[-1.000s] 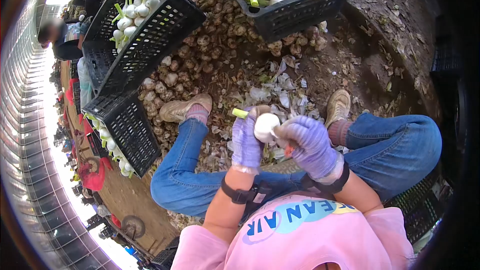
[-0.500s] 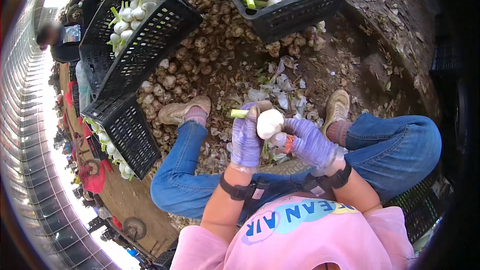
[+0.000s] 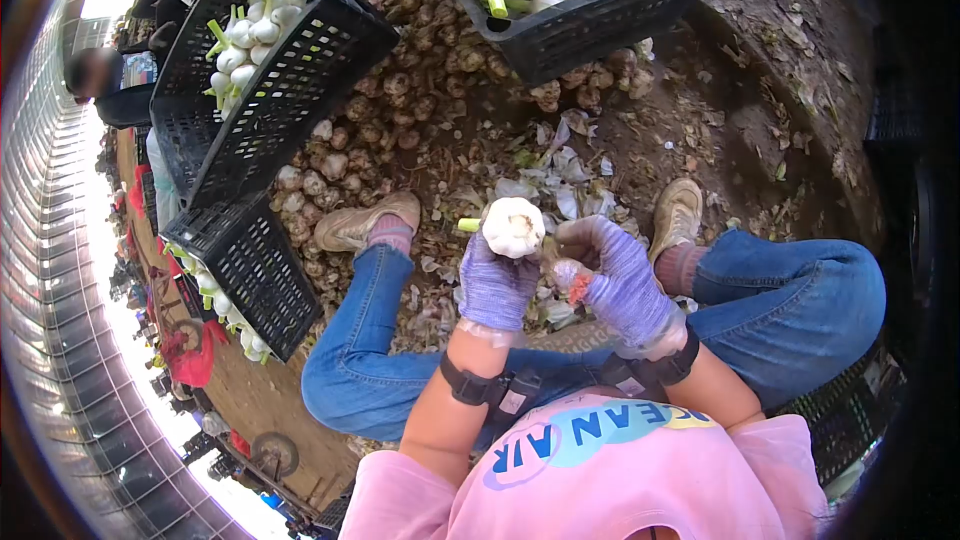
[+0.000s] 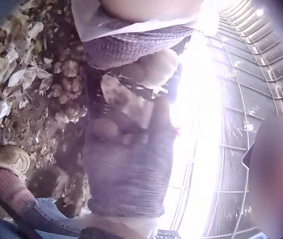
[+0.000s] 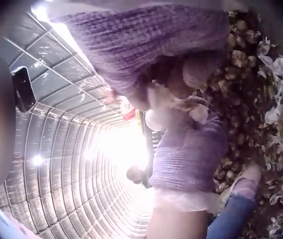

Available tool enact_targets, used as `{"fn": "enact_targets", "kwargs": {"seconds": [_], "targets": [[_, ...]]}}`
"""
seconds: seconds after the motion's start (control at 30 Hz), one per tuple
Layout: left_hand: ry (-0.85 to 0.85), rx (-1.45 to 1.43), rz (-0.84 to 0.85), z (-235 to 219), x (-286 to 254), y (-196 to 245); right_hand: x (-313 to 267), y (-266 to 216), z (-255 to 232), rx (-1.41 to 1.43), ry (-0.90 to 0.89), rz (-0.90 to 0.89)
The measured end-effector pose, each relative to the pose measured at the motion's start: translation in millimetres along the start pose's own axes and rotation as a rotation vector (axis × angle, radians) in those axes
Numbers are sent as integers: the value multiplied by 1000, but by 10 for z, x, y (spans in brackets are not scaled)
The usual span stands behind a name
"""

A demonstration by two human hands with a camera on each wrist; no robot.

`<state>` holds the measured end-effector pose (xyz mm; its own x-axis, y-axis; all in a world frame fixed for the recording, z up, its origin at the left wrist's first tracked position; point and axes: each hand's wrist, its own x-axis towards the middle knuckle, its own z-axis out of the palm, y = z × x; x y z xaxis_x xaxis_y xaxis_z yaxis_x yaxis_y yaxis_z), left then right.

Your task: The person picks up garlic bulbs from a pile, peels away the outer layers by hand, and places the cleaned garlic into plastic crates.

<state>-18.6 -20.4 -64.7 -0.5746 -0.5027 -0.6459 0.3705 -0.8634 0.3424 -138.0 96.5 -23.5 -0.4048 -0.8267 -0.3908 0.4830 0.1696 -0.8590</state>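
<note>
The garlic bulb [image 3: 513, 228] now shows its root end, gripped in the left hand's [image 3: 497, 285] curled fingers. The right hand [image 3: 627, 285] has drawn slightly back, half-curled; its hold is unclear.

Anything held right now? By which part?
Left hand holds a garlic bulb by its body, green stem sticking out to one side. Whether the right hand pinches anything can't be told.

Garlic bulb [image 3: 513, 228], white and rounded, brownish patch [image 3: 521, 223] facing the head view, short green stem [image 3: 468, 225] toward nine o'clock, aloft near centre
</note>
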Motion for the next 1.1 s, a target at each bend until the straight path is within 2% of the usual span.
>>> {"fn": "enact_targets", "kwargs": {"seconds": [0.07, 0.13, 0.3, 0.37, 0.43, 0.47, 0.5, 0.53, 0.57, 0.63, 0.73, 0.9, 0.97, 1.0, 1.03, 1.07, 1.1], "targets": [[17, -33, -10, 119, -25, -24, 17, 28, 6, 20, 106, -2], [204, 178, 68, 238, -21, -71, 29, 41, 2, 40, 98, 31], [203, 313, 132, 395, -60, -93, 37, 86, -17, -22, 93, 56], [190, 384, 136, 429, -89, -68, 28, 127, -23, -167, 187, -119], [196, 572, 190, 431, -99, -50, 44, 179, -31, -235, 141, -109], [196, 572, 189, 463, -118, -42, 52, 190, -39, -304, 97, -103], [244, 692, 215, 521, -151, -35, 51, 164, -51, -304, 97, -103], [292, 813, 240, 555, -170, -32, 42, 116, -63, -459, 63, -157], [293, 813, 240, 545, -165, -34, 33, 93, -71, -613, 28, -209], [264, 1073, 421, 502, -142, -38, 11, 141, -73, -675, 43, -235], [242, 1162, 473, 399, -122, -50, 3, 103, -77, -795, 39, -245], [215, 1266, 434, 412, -151, 2, 16, 73, -153, -895, -5, -281], [194, 1283, 405, 440, -166, 63, 65, 60, -184, -507, -53, -64], [246, 1143, 208, 492, -188, 97, 72, 68, -189, -506, -54, -65], [292, 996, 15, 531, -193, 121, 88, 89, -196, -140, -12, 130], [288, 997, 16, 497, -172, 128, 105, 124, -207, 228, 30, 320], [272, 817, -21, 430, -143, 125, 123, 218, -229, 233, 74, 296]]}}
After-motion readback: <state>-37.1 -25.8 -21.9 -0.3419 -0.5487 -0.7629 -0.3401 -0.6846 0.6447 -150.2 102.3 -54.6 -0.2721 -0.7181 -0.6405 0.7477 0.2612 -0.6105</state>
